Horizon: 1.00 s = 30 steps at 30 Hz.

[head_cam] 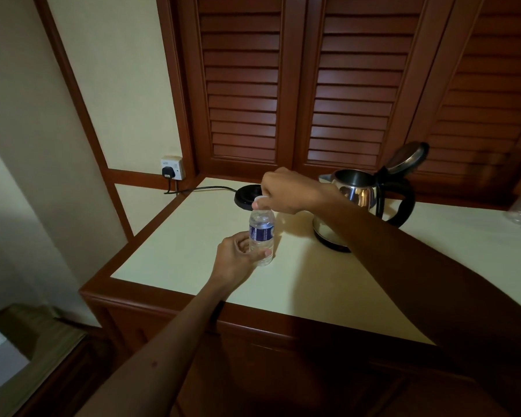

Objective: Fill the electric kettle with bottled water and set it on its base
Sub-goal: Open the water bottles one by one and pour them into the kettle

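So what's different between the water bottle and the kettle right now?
The water bottle is small, clear plastic with a blue label; the kettle is bigger, shiny metal with a black handle. The bottle's cap is on, gripped by the right hand, while the kettle's lid is flipped open. The left hand holds the bottle; nothing grips the kettle. Both stand upright on the countertop.

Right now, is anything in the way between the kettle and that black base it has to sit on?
Yes. The right hand, pinching the cap of the water bottle, reaches across the gap between the kettle and the base. The left hand grips the bottle, which stands just in front of the base. The kettle's lid is open.
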Motion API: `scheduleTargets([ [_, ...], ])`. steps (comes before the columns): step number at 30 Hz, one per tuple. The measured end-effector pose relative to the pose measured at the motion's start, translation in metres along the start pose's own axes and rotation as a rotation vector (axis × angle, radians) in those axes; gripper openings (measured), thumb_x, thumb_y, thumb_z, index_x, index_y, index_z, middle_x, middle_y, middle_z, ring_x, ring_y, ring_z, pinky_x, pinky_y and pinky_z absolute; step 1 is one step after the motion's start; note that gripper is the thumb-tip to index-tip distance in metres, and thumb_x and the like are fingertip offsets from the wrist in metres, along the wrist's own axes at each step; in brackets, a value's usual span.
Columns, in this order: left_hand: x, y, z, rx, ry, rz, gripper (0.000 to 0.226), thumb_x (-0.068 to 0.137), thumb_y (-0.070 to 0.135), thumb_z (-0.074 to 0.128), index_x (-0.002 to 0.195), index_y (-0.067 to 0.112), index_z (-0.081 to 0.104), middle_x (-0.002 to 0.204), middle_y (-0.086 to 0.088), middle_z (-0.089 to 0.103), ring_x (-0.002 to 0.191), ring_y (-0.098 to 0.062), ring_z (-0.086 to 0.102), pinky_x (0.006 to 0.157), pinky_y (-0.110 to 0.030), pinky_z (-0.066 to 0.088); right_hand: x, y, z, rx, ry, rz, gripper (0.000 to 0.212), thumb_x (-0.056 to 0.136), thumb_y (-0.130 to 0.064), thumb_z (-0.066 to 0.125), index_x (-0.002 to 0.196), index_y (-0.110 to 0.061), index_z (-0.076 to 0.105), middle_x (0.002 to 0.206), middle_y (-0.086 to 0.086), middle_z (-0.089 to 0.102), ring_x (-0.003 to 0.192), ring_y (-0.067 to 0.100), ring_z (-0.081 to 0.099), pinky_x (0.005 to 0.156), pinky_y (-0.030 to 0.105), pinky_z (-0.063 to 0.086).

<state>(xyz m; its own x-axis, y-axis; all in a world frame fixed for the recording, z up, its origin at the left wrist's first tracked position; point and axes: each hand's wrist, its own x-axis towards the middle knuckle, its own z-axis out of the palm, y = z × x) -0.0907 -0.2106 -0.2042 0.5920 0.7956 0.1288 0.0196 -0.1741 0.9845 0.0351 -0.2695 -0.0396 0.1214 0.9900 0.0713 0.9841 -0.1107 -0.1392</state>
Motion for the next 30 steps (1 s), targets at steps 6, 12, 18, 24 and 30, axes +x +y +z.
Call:
scheduleTargets([
  [6, 0.0, 0.0, -0.001, 0.009, -0.014, 0.004, 0.038, 0.073, 0.009, 0.084, 0.109, 0.012, 0.071, 0.096, 0.0, 0.077, 0.09, -0.017, 0.074, 0.089, -0.041, 0.058, 0.0, -0.002, -0.001, -0.047, -0.053, -0.079, 0.025, 0.089, -0.025, 0.058, 0.071, -0.006, 0.058, 0.074, 0.007, 0.058, 0.067, 0.029, 0.056, 0.059, 0.043, 0.046],
  [12, 0.002, -0.003, -0.003, 0.024, -0.019, 0.006, 0.036, 0.072, 0.011, 0.085, 0.106, 0.014, 0.072, 0.096, -0.001, 0.077, 0.092, -0.023, 0.073, 0.092, -0.048, 0.056, -0.003, 0.006, -0.004, -0.004, -0.006, -0.25, 0.024, 0.089, -0.003, 0.05, 0.105, -0.011, 0.066, 0.085, -0.015, 0.051, 0.089, 0.01, 0.045, 0.066, 0.011, 0.029],
  [18, 0.004, -0.006, -0.002, 0.065, -0.021, 0.02, 0.036, 0.073, 0.015, 0.086, 0.105, 0.02, 0.07, 0.096, 0.002, 0.077, 0.092, -0.017, 0.073, 0.088, -0.039, 0.058, -0.014, 0.02, 0.007, 0.245, 0.192, -0.1, 0.03, 0.093, -0.018, 0.055, 0.122, -0.022, 0.057, 0.112, -0.002, 0.053, 0.1, 0.013, 0.048, 0.083, 0.029, 0.036],
  [24, 0.007, -0.002, -0.001, 0.074, -0.041, 0.023, 0.057, 0.076, 0.014, 0.084, 0.125, 0.023, 0.056, 0.105, 0.005, 0.073, 0.095, -0.01, 0.071, 0.077, -0.02, 0.056, -0.062, 0.06, 0.063, 0.267, 0.113, 0.109, 0.032, 0.093, -0.024, 0.054, 0.123, -0.013, 0.053, 0.113, 0.002, 0.056, 0.094, 0.01, 0.05, 0.075, 0.021, 0.038],
  [30, 0.018, 0.004, 0.016, 0.125, -0.054, 0.022, 0.051, 0.072, 0.011, 0.086, 0.118, 0.014, 0.064, 0.105, 0.001, 0.073, 0.095, -0.013, 0.07, 0.074, -0.016, 0.054, -0.102, 0.105, 0.114, 0.251, 0.0, 0.246, 0.038, 0.089, -0.031, 0.062, 0.122, -0.014, 0.056, 0.114, 0.002, 0.055, 0.1, 0.013, 0.054, 0.079, 0.021, 0.038],
])
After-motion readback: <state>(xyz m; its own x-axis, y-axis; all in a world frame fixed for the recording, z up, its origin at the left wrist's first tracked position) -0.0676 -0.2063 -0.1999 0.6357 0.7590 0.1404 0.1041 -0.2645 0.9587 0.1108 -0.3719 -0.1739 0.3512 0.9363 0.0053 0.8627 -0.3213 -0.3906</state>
